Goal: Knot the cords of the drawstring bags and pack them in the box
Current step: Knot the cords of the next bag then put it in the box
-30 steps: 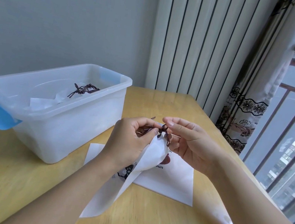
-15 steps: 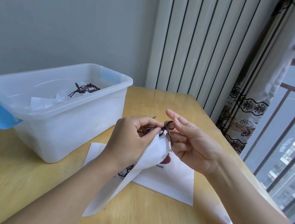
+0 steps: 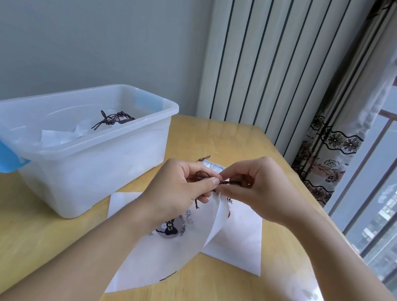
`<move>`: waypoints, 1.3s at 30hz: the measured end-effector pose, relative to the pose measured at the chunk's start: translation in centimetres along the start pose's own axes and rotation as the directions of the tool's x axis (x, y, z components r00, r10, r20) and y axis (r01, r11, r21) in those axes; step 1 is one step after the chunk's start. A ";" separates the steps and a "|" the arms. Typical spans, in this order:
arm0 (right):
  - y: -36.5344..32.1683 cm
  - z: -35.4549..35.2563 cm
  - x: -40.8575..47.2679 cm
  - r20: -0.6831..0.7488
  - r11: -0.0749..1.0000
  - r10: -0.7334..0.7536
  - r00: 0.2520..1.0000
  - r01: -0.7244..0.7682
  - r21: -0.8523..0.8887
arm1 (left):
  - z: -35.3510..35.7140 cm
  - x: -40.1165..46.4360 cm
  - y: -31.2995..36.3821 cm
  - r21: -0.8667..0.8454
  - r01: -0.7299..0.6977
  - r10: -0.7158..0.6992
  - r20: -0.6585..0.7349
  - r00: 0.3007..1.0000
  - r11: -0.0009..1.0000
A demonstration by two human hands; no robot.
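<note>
While the white drawstring bag (image 3: 170, 248) hung above the wooden table (image 3: 7, 236), its dark brown cord (image 3: 203, 176) was pinched between the left hand (image 3: 177, 191) and the right hand (image 3: 261, 190). Another bag (image 3: 238, 238) lay flat beneath. Left of them, the translucent box (image 3: 98, 175) held knotted bags (image 3: 68, 135).

Right hand (image 3: 262, 187) has curled its fingers, now pinching the dark cord (image 3: 223, 181) level with the left hand (image 3: 180, 186); the bag (image 3: 171, 245) hangs wider.
</note>
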State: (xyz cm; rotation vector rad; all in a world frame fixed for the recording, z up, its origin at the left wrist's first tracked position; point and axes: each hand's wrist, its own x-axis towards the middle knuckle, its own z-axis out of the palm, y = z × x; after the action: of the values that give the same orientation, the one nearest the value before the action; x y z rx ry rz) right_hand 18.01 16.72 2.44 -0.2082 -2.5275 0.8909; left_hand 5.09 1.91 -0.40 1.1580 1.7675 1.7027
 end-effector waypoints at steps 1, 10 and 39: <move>0.0 0.2 0.0 -0.039 0.998 -0.029 0.999 0.027 -0.062 | 0.0 0.0 0.0 -0.037 0.018 -0.018 -0.001 1.000 0.999; 0.6 1.4 0.2 -0.117 0.979 -0.184 0.976 0.171 -0.115 | -0.7 0.5 -0.2 -0.175 -0.003 -0.007 -0.061 0.998 0.985; 0.0 3.0 0.7 0.112 0.660 0.226 0.968 -0.236 0.713 | 0.4 0.3 -0.7 -0.031 -0.023 0.021 -0.052 0.998 0.999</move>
State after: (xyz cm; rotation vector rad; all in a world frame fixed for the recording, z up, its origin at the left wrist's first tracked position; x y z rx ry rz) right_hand 16.06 15.27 0.60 -0.2658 -1.9700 1.9214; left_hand 5.00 2.47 -1.08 1.1334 1.7575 1.7824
